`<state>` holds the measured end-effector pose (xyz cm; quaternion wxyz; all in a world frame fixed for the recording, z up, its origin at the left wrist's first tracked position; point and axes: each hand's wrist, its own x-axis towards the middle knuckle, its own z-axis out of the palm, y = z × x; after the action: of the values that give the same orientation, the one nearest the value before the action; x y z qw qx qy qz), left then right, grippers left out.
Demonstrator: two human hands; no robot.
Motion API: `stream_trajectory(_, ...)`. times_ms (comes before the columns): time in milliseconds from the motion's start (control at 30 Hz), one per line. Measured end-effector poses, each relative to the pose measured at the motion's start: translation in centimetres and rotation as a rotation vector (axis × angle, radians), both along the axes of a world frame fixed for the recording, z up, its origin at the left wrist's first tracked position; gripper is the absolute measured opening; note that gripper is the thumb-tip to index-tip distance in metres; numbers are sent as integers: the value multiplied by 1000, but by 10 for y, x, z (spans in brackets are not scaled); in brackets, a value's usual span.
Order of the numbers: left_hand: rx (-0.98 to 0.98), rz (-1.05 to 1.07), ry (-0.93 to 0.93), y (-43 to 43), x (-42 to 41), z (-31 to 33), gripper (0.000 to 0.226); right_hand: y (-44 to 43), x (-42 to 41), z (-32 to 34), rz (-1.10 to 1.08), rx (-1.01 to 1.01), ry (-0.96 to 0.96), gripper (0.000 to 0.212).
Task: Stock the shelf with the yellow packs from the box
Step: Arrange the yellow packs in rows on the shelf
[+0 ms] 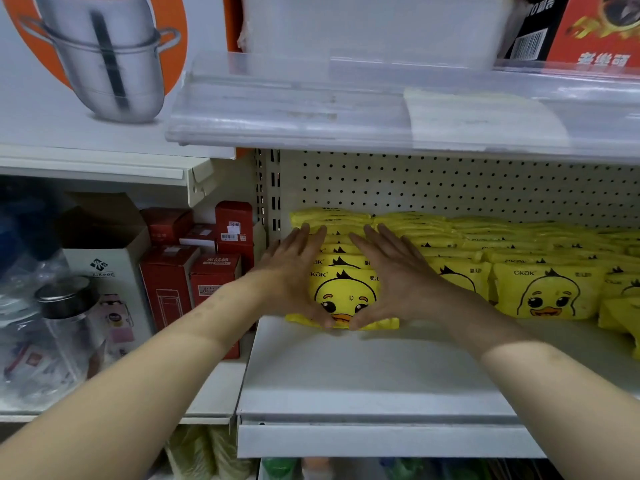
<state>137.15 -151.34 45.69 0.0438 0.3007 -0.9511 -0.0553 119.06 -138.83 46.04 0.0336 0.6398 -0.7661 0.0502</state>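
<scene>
Red boxes (194, 271) stood just left of the left hand (294, 271), which lay flat, fingers straight, against the left flank of a row of yellow packs (346, 292). The right hand (391, 278) pressed the opposite flank likewise, thumbs nearly meeting under the front pack. Further rows (550, 292) stood right of that hand on the shelf (363, 368).
</scene>
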Motion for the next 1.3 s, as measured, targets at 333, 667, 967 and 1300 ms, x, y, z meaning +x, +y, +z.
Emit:
stream_trajectory(333, -169, 67, 19, 0, -16, -11, 152, -3, -4, -2, 1, -45, 186, 143)
stream_trajectory(667, -191, 110, -11, 7, -15, -6, 148, -1, -6, -5, -45, -38, 220, 132)
stream_trajectory(967, -237, 208, 27, 67, -11, 3, 147, 63, -9, 20, -27, -136, 100, 106)
stream_trajectory(1300, -35, 250, 111, 262, -88, 26, 133, 274, -88, 38, -208, -75, 83, 89)
